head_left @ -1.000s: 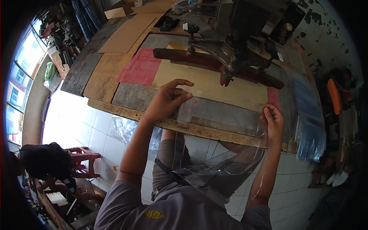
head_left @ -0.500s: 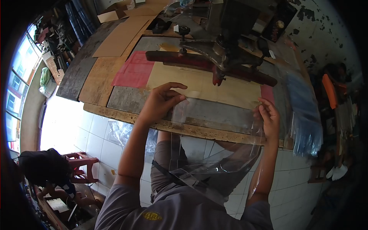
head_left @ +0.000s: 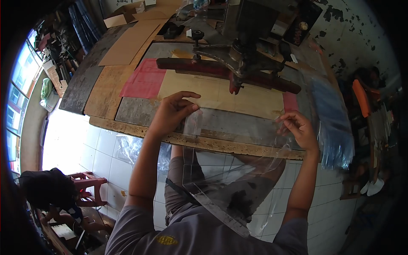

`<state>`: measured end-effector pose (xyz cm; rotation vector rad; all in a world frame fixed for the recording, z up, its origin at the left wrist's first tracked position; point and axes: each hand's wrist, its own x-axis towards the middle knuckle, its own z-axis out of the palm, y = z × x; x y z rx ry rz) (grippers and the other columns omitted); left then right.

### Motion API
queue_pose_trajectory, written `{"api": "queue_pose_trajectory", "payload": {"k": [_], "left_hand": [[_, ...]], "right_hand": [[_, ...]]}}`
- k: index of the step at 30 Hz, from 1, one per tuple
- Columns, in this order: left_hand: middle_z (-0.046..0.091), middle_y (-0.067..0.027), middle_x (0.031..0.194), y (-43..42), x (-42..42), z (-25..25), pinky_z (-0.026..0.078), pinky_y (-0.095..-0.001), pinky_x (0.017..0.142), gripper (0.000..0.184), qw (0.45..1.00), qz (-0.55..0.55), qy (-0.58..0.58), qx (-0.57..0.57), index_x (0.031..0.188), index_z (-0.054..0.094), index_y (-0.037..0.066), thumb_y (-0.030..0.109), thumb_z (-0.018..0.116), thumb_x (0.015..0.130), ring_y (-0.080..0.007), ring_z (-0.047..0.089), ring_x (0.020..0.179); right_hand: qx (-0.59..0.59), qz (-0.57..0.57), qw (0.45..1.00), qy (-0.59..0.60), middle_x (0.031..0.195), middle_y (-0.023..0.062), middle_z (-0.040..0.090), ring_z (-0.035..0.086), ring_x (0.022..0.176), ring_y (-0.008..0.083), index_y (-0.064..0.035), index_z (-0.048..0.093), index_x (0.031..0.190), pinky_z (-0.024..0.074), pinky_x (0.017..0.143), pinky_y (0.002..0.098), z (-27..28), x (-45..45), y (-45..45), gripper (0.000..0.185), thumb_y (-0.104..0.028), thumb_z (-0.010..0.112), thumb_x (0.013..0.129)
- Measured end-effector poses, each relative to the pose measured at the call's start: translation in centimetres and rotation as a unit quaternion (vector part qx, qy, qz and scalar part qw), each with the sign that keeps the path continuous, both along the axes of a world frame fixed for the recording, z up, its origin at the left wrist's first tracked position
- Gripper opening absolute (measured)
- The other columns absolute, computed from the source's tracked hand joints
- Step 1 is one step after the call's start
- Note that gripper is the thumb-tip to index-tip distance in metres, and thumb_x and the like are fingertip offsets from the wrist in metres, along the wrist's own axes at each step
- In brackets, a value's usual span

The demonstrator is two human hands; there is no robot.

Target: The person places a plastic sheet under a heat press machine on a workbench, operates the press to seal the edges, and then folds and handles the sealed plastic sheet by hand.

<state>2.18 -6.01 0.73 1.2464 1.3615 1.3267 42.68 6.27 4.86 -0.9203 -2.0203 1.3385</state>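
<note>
- Left hand (head_left: pixel 172 114): fingertips clamped on film (head_left: pixel 192 126), at its 10 o'clock.
- Right hand (head_left: pixel 299 129): pinching its 2 o'clock.
- Probably light, floppy, slippery; grip upper corners.

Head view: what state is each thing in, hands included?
Left hand: pinching the clear plastic.
Right hand: pinching it too.
Clear plastic: unfolded between hands, sagging past the table edge.
Box: open.
Yellow sheet: flat, partly behind the bar.
Blue plastic: draped over the edge.
Stool: upright.
</note>
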Motion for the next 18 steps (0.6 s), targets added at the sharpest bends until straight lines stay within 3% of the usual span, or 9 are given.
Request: {"api": "queue_pose_trajectory", "payload": {"k": [2,8,14,18], "left_hand": [[0.077,-0.0087,0.093,-0.1,0.0,0.0,0.055,-0.0224,0.080,0.030,1.000,-0.003,-0.001,0.001,0.124,0.065,-0.001,0.008,0.073,0.096,-0.0078,0.070,0.090],[0.077,-0.0079,0.093,0.0,0.0,-0.2,0.055,-0.0222,0.080,0.030,1.000,-0.014,0.001,0.006,0.124,0.065,-0.001,0.008,0.073,0.096,-0.0077,0.069,0.091],[0.077,-0.0078,0.093,-0.1,-0.1,-0.1,0.055,-0.0226,0.080,0.030,1.000,-0.015,0.007,0.007,0.124,0.065,-0.001,0.007,0.073,0.096,-0.0079,0.069,0.091],[0.077,-0.0086,0.094,-0.1,-0.2,-0.2,0.056,-0.0229,0.081,0.030,0.999,-0.013,-0.018,0.024,0.124,0.065,-0.001,0.007,0.073,0.096,-0.0084,0.070,0.092]], "right_hand": [[-0.042,0.013,0.999,0.002,0.103,0.0074,0.073,0.071,0.077,0.0136,-0.0026,0.065,0.109,0.0567,0.070,0.0267,0.3,0.0,0.4,0.015,-0.015,0.066,0.101],[0.023,0.047,0.982,-0.182,0.087,0.0027,0.071,0.071,0.078,0.0110,-0.0006,0.065,0.097,0.0545,0.071,0.0270,2.6,-1.3,1.2,0.016,-0.014,0.074,0.096],[-0.002,0.090,0.980,-0.178,0.083,0.0024,0.071,0.070,0.079,0.0103,0.0004,0.067,0.091,0.0552,0.075,0.0279,3.8,-0.7,2.0,0.014,-0.011,0.074,0.095],[0.041,0.042,0.986,-0.155,0.082,0.0018,0.073,0.068,0.077,0.0077,-0.0005,0.070,0.088,0.0524,0.071,0.0253,3.7,-0.8,1.4,0.014,-0.012,0.075,0.094]]}}
